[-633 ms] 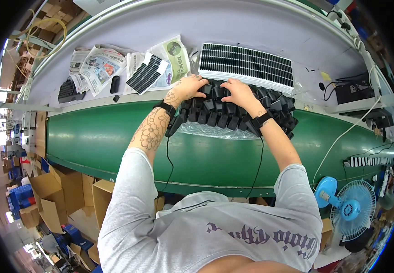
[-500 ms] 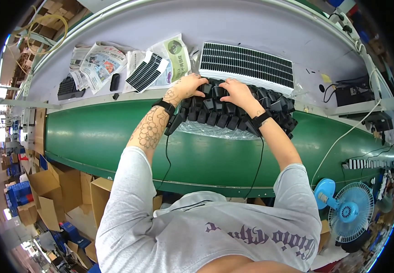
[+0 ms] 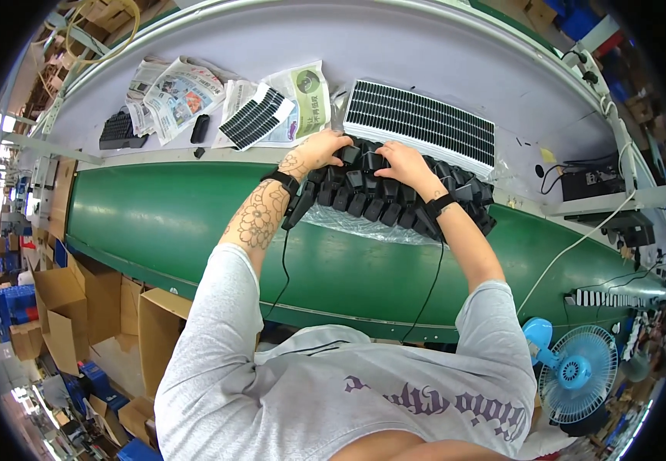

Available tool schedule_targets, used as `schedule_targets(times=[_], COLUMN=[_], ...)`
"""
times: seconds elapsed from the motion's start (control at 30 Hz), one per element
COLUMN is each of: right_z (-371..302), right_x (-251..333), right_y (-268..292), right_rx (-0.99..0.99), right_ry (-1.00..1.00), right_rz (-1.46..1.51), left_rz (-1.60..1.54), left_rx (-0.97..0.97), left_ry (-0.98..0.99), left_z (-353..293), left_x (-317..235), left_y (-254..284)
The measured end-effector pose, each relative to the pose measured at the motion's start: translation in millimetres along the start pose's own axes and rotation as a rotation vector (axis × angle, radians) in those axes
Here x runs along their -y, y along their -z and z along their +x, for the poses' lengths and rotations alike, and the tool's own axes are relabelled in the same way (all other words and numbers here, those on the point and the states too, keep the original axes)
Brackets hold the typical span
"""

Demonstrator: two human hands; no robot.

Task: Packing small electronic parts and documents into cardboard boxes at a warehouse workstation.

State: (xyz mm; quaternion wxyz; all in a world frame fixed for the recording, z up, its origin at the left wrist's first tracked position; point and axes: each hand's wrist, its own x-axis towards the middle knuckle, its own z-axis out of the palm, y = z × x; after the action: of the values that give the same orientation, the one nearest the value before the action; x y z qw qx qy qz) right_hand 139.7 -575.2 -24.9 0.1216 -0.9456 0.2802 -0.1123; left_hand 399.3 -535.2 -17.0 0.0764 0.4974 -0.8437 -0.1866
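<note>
A dense pile of small black plastic pieces [image 3: 356, 205], blocky with rounded tapering ends and standing close together in rows, rests on clear bubble wrap [image 3: 363, 225] on the green conveyor belt. My left hand [image 3: 323, 149] is at the pile's far left, thumb and fingers closed about one black piece [image 3: 350, 156]. Beside it, my right hand [image 3: 408, 164] pinches another black piece [image 3: 372, 160] from the right. Both pieces are still among the others. Each wrist wears a black strap, from which a thin dark cord hangs.
Sheets of black labels [image 3: 417, 119] lie stacked behind the pile. A partly used label sheet [image 3: 254, 119] rests on newspaper [image 3: 183, 96] to the left. The green belt [image 3: 171, 215] runs across. A blue fan [image 3: 575, 373] stands at right; open cardboard boxes [image 3: 79, 300] sit lower left.
The view has shifted slightly. Both hands stay at the same two black pieces, with the right fingers a little farther round theirs.
</note>
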Motion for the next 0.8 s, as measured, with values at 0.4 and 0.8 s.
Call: schedule_targets(times=[0.4, 0.8], right_z=[7, 53], right_x=[0, 153], right_y=[28, 64], right_rx=[-0.165, -0.14], right_ry=[0.088, 0.284], right_rz=[-0.023, 0.21], left_rz=[-0.347, -0.815], left_rx=[-0.682, -1.492], left_ry=[0.179, 0.709], left_z=[-65, -497], left_x=[0, -124], left_y=[25, 37])
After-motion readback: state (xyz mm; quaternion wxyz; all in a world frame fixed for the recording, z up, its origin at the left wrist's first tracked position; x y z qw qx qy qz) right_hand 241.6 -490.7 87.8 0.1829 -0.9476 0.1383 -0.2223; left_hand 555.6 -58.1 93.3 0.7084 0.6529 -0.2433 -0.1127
